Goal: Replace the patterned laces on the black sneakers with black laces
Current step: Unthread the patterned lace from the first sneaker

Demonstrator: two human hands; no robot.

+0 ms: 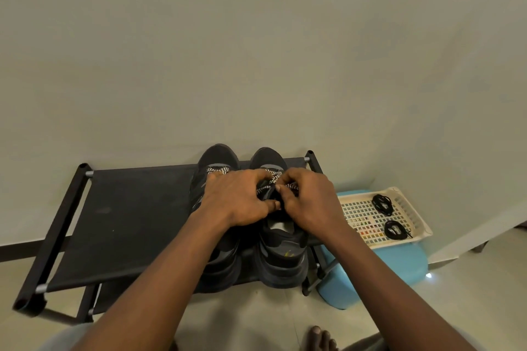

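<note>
At centre frame, left hand point(236, 201) and right hand point(309, 199) pinch the patterned lace point(266, 186); unlacing seems just begun. Next, ease it out row by row

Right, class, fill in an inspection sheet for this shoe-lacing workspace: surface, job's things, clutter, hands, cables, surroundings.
Surface: black shoe rack, fabric shelf, standing on the floor.
Job's things: left sneaker and right sneaker side by side on the rack, both with patterned laces; two coiled black laces in the tray.
Clutter: nothing seen.
Hands: left hand and right hand both pinch the patterned laces on the right sneaker.
Cables: nothing seen.
Surroundings: plain wall behind; tray on a blue stool right of the rack.
</note>
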